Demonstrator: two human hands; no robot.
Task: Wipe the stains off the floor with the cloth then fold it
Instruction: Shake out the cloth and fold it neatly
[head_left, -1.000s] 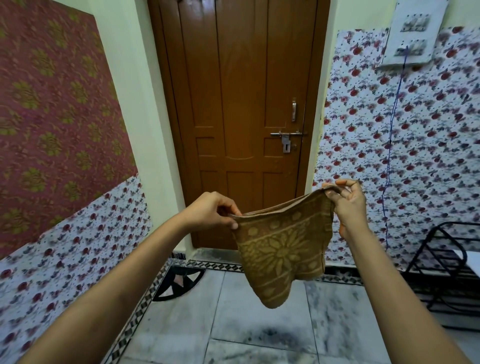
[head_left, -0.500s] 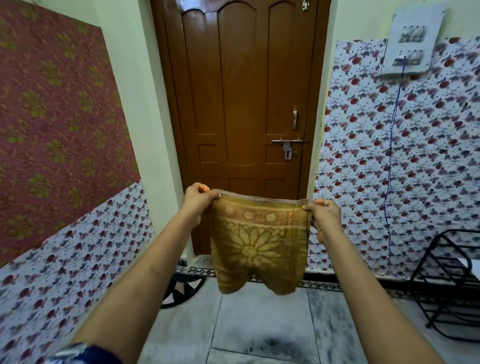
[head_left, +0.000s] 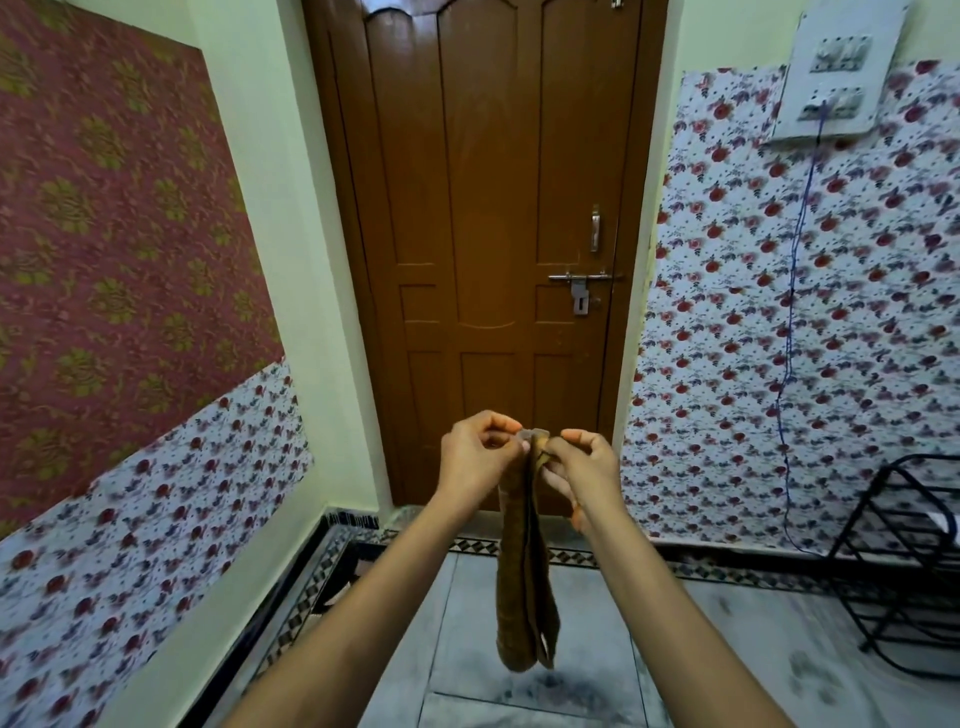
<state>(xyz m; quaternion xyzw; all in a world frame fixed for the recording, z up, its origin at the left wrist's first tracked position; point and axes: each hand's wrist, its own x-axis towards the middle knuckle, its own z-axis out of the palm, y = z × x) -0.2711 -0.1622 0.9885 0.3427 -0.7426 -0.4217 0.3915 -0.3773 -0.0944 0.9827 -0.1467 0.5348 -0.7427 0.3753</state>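
Cloth (head_left: 525, 571): brown towel-like fabric, hanging in the air in front of the person, folded in half lengthwise so it forms a narrow strip with its two layers face to face. The top corners are brought together between the hands; the lower end dangles free above the floor, touching nothing.
Left hand (head_left: 478, 457): fingers curled, thumb and fingertips pinching the upper edge of the cloth from the left side.
Right hand (head_left: 584, 470): fingers curled, pinching the same upper edge from the right; the two hands are nearly touching, with only the cloth's top between them.
Arms: both bare forearms reach forward from the bottom of the view and converge at the cloth.
Floor (head_left: 649, 660): pale marbled tiles with a dark smudge directly below the hanging cloth; motion blur makes it hard to say whether that patch is a stain or the tile's veining. A patterned black-and-white border runs along the wall base.
Door (head_left: 493, 234): brown wooden panel door, closed, straight ahead behind the hands, with a metal latch (head_left: 579, 288) on its right side.
Walls: floral paper left and right, a maroon patterned panel upper left.
Switchboard (head_left: 836, 78): white, upper right, with a blue cable (head_left: 792, 322) hanging from it.
Rack (head_left: 904, 561): black wire frame at the right edge, standing on the floor.
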